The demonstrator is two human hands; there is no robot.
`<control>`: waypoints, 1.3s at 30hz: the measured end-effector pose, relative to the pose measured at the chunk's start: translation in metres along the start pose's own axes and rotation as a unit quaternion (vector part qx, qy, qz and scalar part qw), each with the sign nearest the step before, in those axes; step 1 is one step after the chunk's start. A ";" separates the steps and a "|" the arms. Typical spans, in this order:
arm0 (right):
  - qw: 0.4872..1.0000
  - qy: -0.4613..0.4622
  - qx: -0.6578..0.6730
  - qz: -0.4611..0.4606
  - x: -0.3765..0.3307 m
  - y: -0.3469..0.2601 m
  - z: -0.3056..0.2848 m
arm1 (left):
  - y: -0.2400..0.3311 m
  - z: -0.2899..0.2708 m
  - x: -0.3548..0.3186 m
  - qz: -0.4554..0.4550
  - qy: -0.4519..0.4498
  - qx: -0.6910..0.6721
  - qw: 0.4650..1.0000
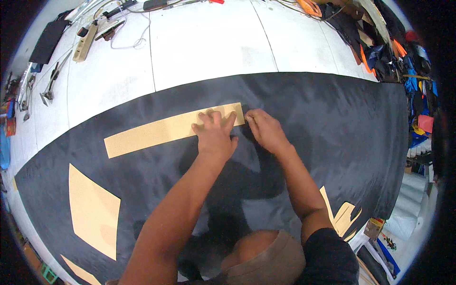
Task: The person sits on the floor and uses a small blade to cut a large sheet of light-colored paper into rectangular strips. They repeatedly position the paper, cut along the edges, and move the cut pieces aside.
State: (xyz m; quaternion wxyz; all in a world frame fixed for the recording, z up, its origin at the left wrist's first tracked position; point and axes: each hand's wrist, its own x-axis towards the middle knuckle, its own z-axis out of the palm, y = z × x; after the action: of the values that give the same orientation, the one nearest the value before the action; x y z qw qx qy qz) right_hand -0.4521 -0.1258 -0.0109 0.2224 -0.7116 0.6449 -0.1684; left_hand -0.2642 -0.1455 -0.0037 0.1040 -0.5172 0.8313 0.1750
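A large sheet of black fabric (pixel 332 123) lies spread over a white table (pixel 204 42). On it rests a long tan cardboard strip (pixel 152 133). My left hand (pixel 214 135) presses flat on the strip's right end, fingers spread. My right hand (pixel 265 129) sits just right of that end, fingers curled together at the strip's edge on the fabric; what it pinches is too small to tell.
A wide tan pattern piece (pixel 92 211) lies on the fabric at lower left, more tan pieces (pixel 343 216) at lower right. Tools (pixel 50 83), a power strip (pixel 85 43) and cables sit on the table's far left. Piled fabrics (pixel 380 52) crowd the right side.
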 end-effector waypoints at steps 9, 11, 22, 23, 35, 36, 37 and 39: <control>1.000 0.011 0.005 0.010 -0.005 0.000 -0.004 | 0.002 -0.003 0.002 0.002 -0.013 -0.006 1.000; 1.000 0.027 0.000 0.001 -0.003 -0.002 -0.001 | 0.000 -0.003 0.001 0.000 -0.013 -0.004 1.000; 0.997 0.078 0.004 0.023 0.028 -0.002 0.006 | 0.002 0.000 -0.001 0.006 -0.005 -0.007 1.000; 0.996 0.080 0.007 0.026 0.029 -0.002 0.005 | 0.002 0.000 -0.001 0.005 -0.004 -0.007 1.000; 0.997 0.067 -0.005 0.024 0.038 -0.009 0.008 | -0.004 0.009 -0.008 0.003 0.033 -0.071 0.997; 0.999 0.046 -0.008 -0.015 0.042 -0.011 0.009 | -0.005 0.011 -0.009 0.002 0.041 -0.078 0.996; 0.998 0.027 -0.012 -0.051 0.046 -0.014 0.007 | -0.004 0.013 -0.010 0.004 0.049 -0.087 0.995; 0.994 -0.014 -0.005 -0.113 0.058 -0.023 0.009 | -0.006 0.017 -0.012 0.010 0.056 -0.102 0.993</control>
State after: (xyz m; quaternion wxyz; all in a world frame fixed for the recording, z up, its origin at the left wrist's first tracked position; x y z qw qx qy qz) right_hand -0.4211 -0.1806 -0.0087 0.2078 -0.7832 0.5581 -0.1789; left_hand -0.2537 -0.1312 -0.0158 0.0023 -0.5255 0.8188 0.2310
